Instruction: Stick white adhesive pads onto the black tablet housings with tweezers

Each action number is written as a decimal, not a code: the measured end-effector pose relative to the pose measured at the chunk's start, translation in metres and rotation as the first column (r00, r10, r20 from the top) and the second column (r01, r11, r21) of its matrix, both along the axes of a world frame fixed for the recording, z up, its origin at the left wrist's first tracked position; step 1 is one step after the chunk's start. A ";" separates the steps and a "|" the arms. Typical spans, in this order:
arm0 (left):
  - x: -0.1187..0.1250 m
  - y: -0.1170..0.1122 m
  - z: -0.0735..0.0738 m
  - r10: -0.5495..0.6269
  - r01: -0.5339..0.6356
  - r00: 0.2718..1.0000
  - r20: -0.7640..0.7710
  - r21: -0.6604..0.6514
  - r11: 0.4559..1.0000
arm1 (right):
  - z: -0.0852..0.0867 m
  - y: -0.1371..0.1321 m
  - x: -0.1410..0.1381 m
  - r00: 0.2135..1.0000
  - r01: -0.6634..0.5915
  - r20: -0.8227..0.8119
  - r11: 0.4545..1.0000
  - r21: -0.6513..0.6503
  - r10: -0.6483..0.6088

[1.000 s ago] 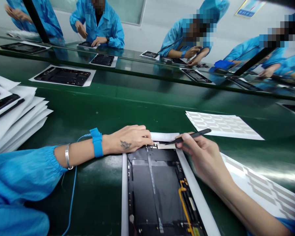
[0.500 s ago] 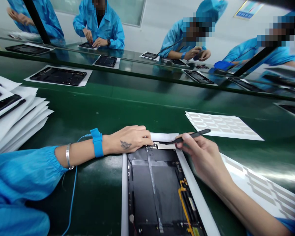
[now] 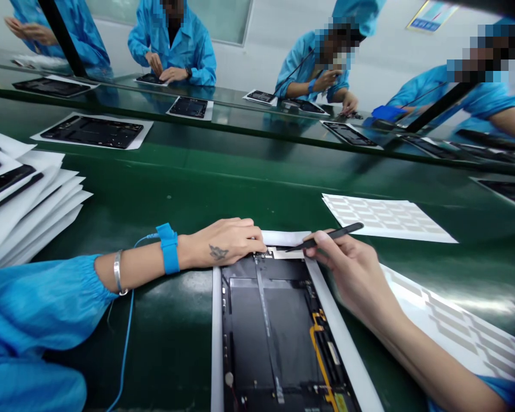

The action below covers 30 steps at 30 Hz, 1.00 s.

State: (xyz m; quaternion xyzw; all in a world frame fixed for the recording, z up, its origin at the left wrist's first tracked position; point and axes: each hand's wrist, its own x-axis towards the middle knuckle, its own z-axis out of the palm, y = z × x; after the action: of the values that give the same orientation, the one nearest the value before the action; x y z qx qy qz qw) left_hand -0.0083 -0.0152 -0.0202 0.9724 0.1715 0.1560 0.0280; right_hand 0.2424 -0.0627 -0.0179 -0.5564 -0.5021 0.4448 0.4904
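left hand (image 3: 225, 243), fingers together, pressed on top edge of matte black tablet housing (image 3: 274, 337); right hand (image 3: 352, 272) clamped slim black tweezers (image 3: 330, 237), tips at thin pale foil strip (image 3: 285, 253), on glossy green surface (image 3: 175, 343).

Head-worn view, close, facing forward-down

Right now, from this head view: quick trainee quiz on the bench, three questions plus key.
1. Which hand holds the black tweezers?
2. True or false: the blue wrist strap is on the right wrist.
3. What does the left hand reach onto? A) the top end of the tablet housing B) the stack of paper sheets C) the grey-patterned sheet

Key: 1) the right hand. 2) False, it is on the left wrist. 3) A.
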 end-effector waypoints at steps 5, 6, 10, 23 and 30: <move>0.001 -0.001 0.004 0.003 -0.004 0.999 -0.035 -0.014 1.000 | -0.004 0.001 0.003 0.998 0.012 0.068 1.000 0.013 -0.013; 0.001 -0.001 0.005 0.006 -0.007 0.999 -0.043 -0.017 1.000 | -0.004 0.002 0.003 0.995 0.011 0.095 1.000 0.021 -0.013; 0.002 -0.001 0.006 0.024 -0.026 0.997 -0.075 -0.024 0.999 | -0.002 0.003 0.002 0.978 -0.008 0.208 0.997 0.076 -0.008; 0.001 -0.001 0.007 0.022 -0.023 0.996 -0.088 -0.013 1.000 | 0.007 -0.009 -0.007 0.895 -0.155 0.447 0.931 0.331 -0.010; 0.000 -0.001 0.005 0.018 -0.019 0.997 -0.073 -0.010 1.000 | 0.002 -0.005 -0.011 0.848 -0.294 0.524 0.894 0.338 0.081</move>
State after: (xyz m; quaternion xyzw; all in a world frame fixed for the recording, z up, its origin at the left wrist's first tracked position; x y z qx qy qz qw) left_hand -0.0078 -0.0161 -0.0148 0.9756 0.1822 0.1195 0.0255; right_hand 0.2312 -0.0677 -0.0161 -0.4845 -0.7452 0.2193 0.4022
